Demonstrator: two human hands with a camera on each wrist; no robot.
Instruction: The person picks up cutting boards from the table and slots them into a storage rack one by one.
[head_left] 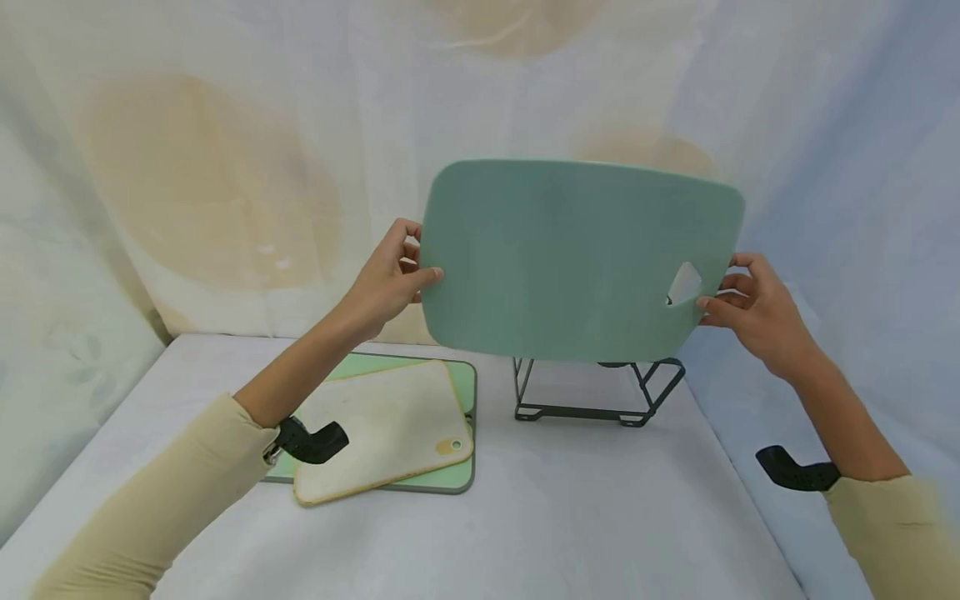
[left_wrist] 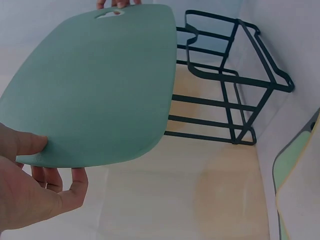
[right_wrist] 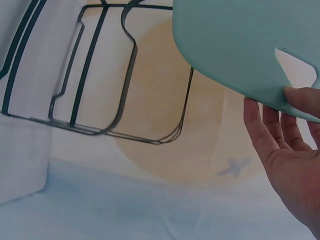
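Above rack (head_left: 597, 392) | teal board (head_left: 570, 258) between both hands' fingers (head_left: 408, 250) | seemingly pinched

Teal board (head_left: 570, 258) hides upper part of wire rack (head_left: 600, 392) in head view. Left forearm covers near corner of cream board (head_left: 382, 433), which hides most of green board (head_left: 461, 383). Right hand (right_wrist: 292, 165) cut by right wrist view's edge; fingers behind teal board unseen.

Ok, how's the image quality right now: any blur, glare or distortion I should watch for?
Head view: even, soft light, no glare, the green cutting board sharp, edges of the frame bowed. Left wrist view: board sharp, left hand close and slightly soft. Right wrist view: hazy, the wire rack blurred, faint shadow on the cloth.
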